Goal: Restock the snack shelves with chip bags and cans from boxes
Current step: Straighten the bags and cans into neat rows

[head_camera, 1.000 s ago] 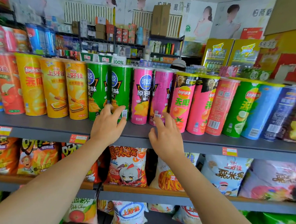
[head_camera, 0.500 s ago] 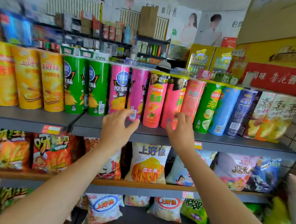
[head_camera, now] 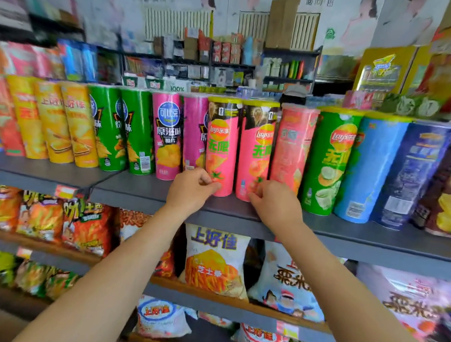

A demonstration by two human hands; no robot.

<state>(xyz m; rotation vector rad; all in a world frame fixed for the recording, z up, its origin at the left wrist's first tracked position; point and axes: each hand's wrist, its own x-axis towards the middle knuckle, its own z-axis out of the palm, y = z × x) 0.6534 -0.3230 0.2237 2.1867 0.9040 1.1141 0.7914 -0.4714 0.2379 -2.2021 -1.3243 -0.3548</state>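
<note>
Top shelf [head_camera: 144, 192] looks fully stocked with upright cans. Left hand [head_camera: 191, 188] and right hand [head_camera: 274, 204], fingers curled, each pinch a pink can's base [head_camera: 221, 149] [head_camera: 255, 156] near the shelf's front edge; apparently only straightening remains.

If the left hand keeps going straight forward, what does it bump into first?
Most likely the pink Lay's can. The left hand points at its base, fingertips at or almost on it, though depth is hard to judge. The magenta can stands just to the left of that line.
</note>
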